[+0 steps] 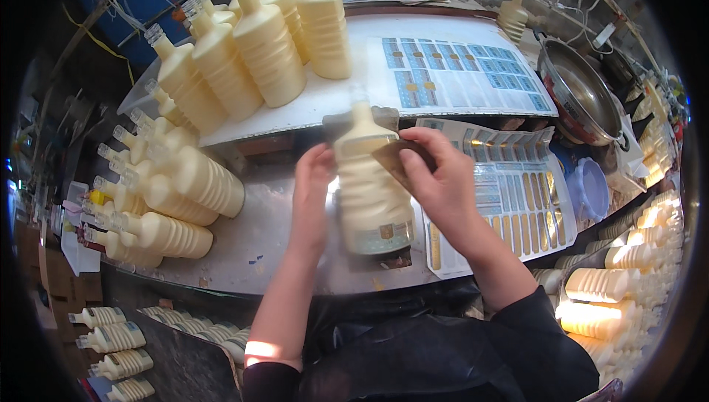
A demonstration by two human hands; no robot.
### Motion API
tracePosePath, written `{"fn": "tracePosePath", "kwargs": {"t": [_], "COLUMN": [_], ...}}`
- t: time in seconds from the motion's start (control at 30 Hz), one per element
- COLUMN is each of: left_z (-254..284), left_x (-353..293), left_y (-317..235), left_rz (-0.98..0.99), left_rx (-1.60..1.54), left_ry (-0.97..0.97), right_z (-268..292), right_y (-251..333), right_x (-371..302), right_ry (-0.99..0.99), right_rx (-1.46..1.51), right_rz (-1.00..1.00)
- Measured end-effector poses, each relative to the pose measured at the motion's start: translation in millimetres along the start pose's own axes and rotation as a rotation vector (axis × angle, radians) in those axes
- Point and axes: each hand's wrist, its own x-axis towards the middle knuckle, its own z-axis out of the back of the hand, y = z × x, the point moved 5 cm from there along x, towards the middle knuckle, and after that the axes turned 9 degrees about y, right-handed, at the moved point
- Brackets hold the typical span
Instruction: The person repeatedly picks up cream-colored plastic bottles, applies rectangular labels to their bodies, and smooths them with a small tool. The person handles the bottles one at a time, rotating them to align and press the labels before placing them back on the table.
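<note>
A cream-yellow ribbed bottle [367, 188] is in front of me at the middle of the metal-topped bench, its clear neck at the far end and slightly blurred. Near its base it bears a pale blue label [380, 238] with a small gold emblem. My right hand [447, 180] pinches a flat brown scraper [399, 163] between thumb and fingers, its edge against the bottle's upper right side. Close along the bottle's left side is my left hand [313, 180], smeared by motion. Whether its fingers touch the bottle I cannot tell.
Upright cream bottles [269, 47] crowd the white board's left; more bottles [203, 180] lie stacked below them. Label sheets [502, 203] lie at my right, another sheet [458, 70] beyond. A metal pan [580, 92] and lilac basin [591, 189] flank the bench. Bottles [602, 284] fill the lower right.
</note>
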Motion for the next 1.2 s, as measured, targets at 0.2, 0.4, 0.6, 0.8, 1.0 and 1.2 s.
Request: {"fn": "tracePosePath", "kwargs": {"t": [0.2,0.4,0.6,0.8,1.0,1.2], "left_z": [-16.4,-20.9,-16.5,7.9,97.7,191.5], "left_x": [38.7,48.6,18.6,-108.1,-255.7,-430.9], "left_y": [27.4,-12.0,-83.6,-142.8,-206.2,-256.9], "left_rz": [0.220,0.139,0.058,-0.420,-0.372,-0.054], "left_rx": [-0.134,-0.444,0.252,0.582,0.511,1.021], "left_ry": [-0.096,-0.036,0.165,-0.166,-0.686,-1.422], "right_z": [-1.3,-26.1,-0.4,4.3,-30.5,-62.1], "right_y": [-41.7,16.7,28.5,-2.1,4.0,1.6], "right_x": [20.8,-15.5,-52.2,-39.8,-18.8,3.3], "right_ry": [-0.194,-0.017,0.179,0.116,0.248,0.358], "right_rx": [-0.107,-0.553,-0.087,0.385,0.485,0.632], "right_rz": [0.032,0.771,0.661,0.334,0.272,0.214]}}
